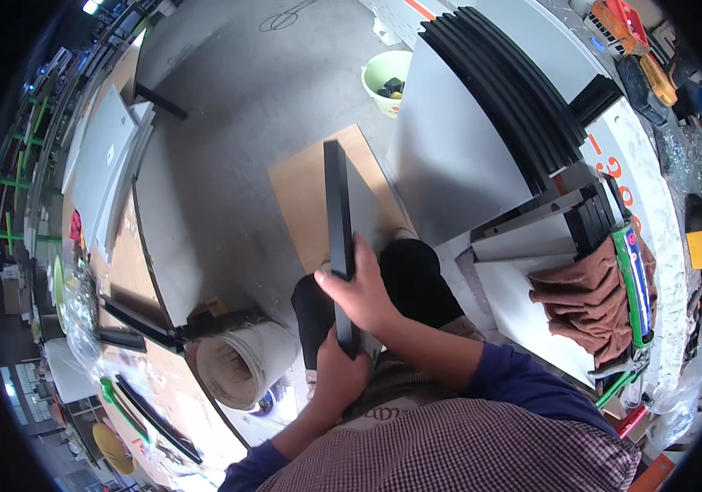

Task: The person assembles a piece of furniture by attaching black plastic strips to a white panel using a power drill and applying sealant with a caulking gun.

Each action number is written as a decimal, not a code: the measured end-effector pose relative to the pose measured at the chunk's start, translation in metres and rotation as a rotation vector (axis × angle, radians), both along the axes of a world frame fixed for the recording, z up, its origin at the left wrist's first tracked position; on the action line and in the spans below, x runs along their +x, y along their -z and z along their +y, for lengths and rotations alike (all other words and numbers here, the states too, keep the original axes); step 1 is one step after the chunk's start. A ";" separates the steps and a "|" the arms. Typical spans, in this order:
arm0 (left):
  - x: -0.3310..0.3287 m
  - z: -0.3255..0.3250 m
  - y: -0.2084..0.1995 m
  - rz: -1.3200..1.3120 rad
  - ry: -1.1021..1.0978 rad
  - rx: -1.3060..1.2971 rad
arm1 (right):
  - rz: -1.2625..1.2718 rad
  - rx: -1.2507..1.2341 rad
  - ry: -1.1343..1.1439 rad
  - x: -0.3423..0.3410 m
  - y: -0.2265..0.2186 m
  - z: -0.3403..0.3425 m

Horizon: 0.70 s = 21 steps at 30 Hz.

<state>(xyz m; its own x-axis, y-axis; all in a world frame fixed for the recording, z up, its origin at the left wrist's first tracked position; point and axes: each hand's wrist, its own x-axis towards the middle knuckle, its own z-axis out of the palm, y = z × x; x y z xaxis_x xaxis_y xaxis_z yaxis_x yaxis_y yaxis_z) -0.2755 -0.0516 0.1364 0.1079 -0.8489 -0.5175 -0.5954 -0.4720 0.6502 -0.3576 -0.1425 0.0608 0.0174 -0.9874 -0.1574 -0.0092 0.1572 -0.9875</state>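
Grey floor, with a tan board lying flat and a pale green bucket beyond. At left, a wooden bench bearing pale panels, black strips and clear plastic wrap. At right, a white surface beneath long black bars.

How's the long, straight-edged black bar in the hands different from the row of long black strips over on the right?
The long, straight-edged black bar is just one piece, but the row of long black strips has several.
The bar is gripped by the left hand and right hand; no hand touches the strips, which lie side by side.
Both are black, long and narrow.
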 end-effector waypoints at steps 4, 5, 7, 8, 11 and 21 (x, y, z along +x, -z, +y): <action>0.006 0.006 0.003 -0.247 -0.025 0.098 | -0.041 0.008 -0.017 -0.011 0.012 -0.025; 0.008 0.006 0.004 -0.137 -0.042 0.107 | -0.019 0.046 0.040 -0.016 0.018 -0.039; 0.012 0.005 0.005 -0.185 -0.052 0.091 | 0.052 -0.346 0.165 -0.025 0.034 -0.090; 0.014 0.004 0.004 -0.168 -0.051 0.099 | -0.015 -0.340 0.122 -0.030 0.040 -0.115; 0.019 -0.001 -0.001 -0.254 -0.078 0.204 | -0.314 -0.278 -0.044 -0.026 0.049 -0.163; 0.037 0.028 0.007 -0.202 -0.121 0.257 | -0.444 -0.303 -0.257 -0.017 0.068 -0.187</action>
<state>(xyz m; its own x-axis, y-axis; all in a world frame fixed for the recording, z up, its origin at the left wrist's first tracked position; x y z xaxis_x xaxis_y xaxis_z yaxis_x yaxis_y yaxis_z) -0.2380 -0.0240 0.1292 0.3224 -0.6684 -0.6703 -0.6295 -0.6802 0.3756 -0.3742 -0.3292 -0.0074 0.2613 -0.9426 0.2077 0.4142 -0.0849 -0.9062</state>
